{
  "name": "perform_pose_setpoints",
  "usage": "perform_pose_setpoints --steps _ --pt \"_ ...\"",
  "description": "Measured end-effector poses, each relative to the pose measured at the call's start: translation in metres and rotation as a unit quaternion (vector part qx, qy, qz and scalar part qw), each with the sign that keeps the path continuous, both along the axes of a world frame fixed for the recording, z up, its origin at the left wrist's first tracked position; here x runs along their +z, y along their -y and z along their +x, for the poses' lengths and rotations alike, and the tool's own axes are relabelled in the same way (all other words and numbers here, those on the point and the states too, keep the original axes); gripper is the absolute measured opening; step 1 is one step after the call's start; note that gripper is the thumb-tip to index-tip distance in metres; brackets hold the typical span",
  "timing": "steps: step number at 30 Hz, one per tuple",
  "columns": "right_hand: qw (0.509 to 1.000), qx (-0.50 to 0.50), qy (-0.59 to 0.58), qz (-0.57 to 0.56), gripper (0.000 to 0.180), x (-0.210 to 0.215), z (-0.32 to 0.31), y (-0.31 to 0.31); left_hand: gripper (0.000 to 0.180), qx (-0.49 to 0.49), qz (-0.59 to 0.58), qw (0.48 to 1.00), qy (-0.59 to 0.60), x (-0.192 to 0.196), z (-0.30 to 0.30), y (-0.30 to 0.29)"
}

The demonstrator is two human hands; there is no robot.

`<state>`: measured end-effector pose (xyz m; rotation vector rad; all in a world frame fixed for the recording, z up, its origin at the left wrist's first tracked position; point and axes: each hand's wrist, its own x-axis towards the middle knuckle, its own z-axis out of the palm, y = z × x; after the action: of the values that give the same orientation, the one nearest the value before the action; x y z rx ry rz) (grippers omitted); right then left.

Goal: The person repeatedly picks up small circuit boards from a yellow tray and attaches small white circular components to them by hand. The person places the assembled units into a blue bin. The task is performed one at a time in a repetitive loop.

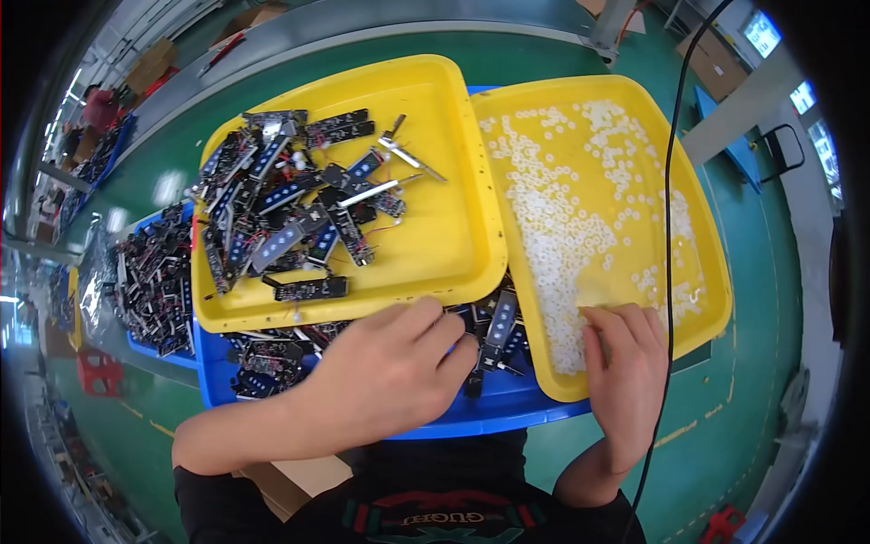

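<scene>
My left hand point(390, 367) is over the front rim of the left yellow tray point(444, 199), its fingers curled together; whatever they may hold is hidden. In that tray lies a loose heap of black circuit board assemblies point(290, 195) with thin wires and silver metal parts. My right hand point(627, 372) reaches into the near end of the right yellow tray point(716, 299). Its thumb and fingers are bent toward each other by the small white rings point(566, 272); anything between the fingertips is too small to make out.
Both trays rest on a blue bin point(489, 417) holding more black assemblies point(272, 363). Another pile of assemblies point(149, 281) is at the left. A black cable point(671, 208) hangs across the right tray. A metal bench point(362, 27) runs behind; a red stool point(98, 372) stands far left.
</scene>
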<state>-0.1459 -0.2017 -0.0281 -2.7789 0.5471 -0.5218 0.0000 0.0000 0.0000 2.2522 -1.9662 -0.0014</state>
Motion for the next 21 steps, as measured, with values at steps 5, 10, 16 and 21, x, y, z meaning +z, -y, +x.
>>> perform_pose_setpoints --steps 5,10,16,21 --pt "0.998 0.041 -0.017 -0.039 0.022 0.006 -0.004 0.008 0.028 -0.015 -0.038 0.993 0.107 -0.031 -0.016 0.008" --pt "0.998 0.054 -0.017 -0.012 0.028 0.011 -0.001 0.005 0.021 -0.056 0.069 0.987 0.135 -0.045 -0.006 -0.002" --pt "0.998 0.063 -0.021 -0.008 0.030 0.005 0.002 0.003 0.015 -0.094 0.065 0.971 0.212 -0.043 0.000 -0.002" --pt "0.998 0.057 -0.020 -0.030 0.022 0.007 0.008 0.004 0.014 -0.076 0.013 0.984 0.159 -0.040 0.000 -0.010"
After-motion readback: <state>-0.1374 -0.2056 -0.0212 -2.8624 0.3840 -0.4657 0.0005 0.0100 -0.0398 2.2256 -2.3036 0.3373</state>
